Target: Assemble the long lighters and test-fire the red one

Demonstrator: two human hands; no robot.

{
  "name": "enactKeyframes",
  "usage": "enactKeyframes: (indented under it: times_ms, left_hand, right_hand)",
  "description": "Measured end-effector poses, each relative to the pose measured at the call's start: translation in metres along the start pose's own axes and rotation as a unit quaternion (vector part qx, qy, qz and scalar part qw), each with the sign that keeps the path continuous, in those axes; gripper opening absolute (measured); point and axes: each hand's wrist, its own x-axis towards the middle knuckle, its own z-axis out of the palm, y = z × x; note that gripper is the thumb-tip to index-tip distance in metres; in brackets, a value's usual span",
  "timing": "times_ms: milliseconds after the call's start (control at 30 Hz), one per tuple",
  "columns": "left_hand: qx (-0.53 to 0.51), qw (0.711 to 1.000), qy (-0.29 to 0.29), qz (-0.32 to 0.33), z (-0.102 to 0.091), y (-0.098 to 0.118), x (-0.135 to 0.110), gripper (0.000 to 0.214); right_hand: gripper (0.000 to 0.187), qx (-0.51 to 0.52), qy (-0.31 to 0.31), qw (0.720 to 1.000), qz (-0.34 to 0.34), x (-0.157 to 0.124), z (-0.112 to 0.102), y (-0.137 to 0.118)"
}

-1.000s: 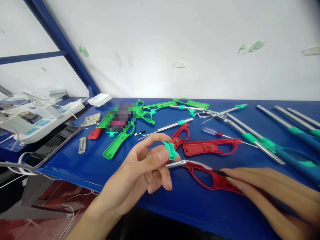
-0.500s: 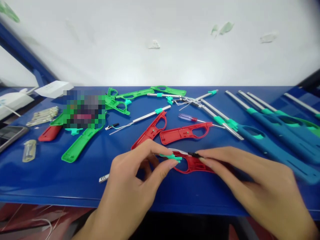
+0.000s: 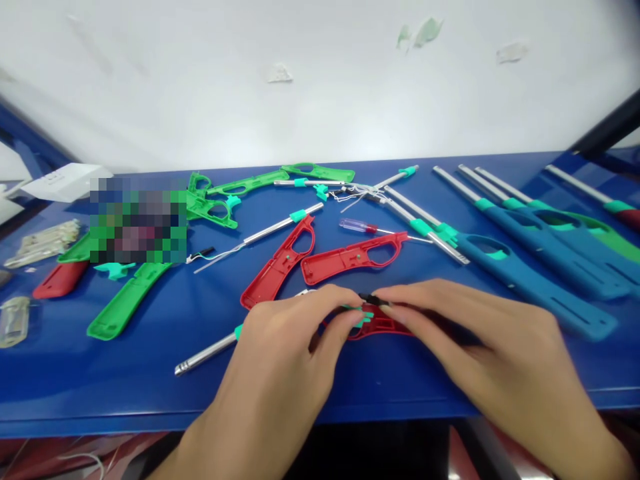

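Observation:
My left hand [image 3: 290, 360] pinches a small teal trigger piece [image 3: 364, 319] and presses it onto a red handle shell [image 3: 380, 327] that lies near the front edge of the blue table [image 3: 150, 387]. My right hand [image 3: 480, 347] lies over the right part of that shell, its fingertips on a small black part [image 3: 369, 298]. A metal tube [image 3: 205, 353] sticks out to the left from under my left hand.
Two more red shells [image 3: 350, 257] lie just behind my hands, with a small screwdriver [image 3: 365, 228]. Green shells [image 3: 120, 303] and loose tubes lie at the left and back. Several assembled blue lighters [image 3: 525, 273] lie at the right. A white wall stands behind the table.
My left hand came down from the air with the teal piece and set it onto the red shell. The view swung to the right and both hands closed in together.

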Motion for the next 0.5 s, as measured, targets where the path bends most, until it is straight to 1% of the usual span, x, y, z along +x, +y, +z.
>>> enactKeyframes:
  times_ms: [167, 333, 500]
  left_hand:
    - [-0.004, 1.000, -0.006, -0.026, 0.0026, 0.0005, -0.0011, 0.023]
    - [-0.037, 0.998, -0.003, -0.054, 0.0032, 0.0006, -0.0011, 0.016]
    - [-0.008, 0.999, -0.015, -0.040, 0.0052, 0.0009, 0.0009, 0.017]
  right_hand:
    - [0.019, 0.015, 0.008, 1.000, 0.016, 0.0018, 0.0010, 0.0005]
    - [0.022, 0.025, -0.011, 0.999, 0.035, 0.0027, 0.0005, -0.0006]
    - [0.025, 0.028, -0.012, 0.999, 0.039, 0.0035, -0.0005, -0.0013]
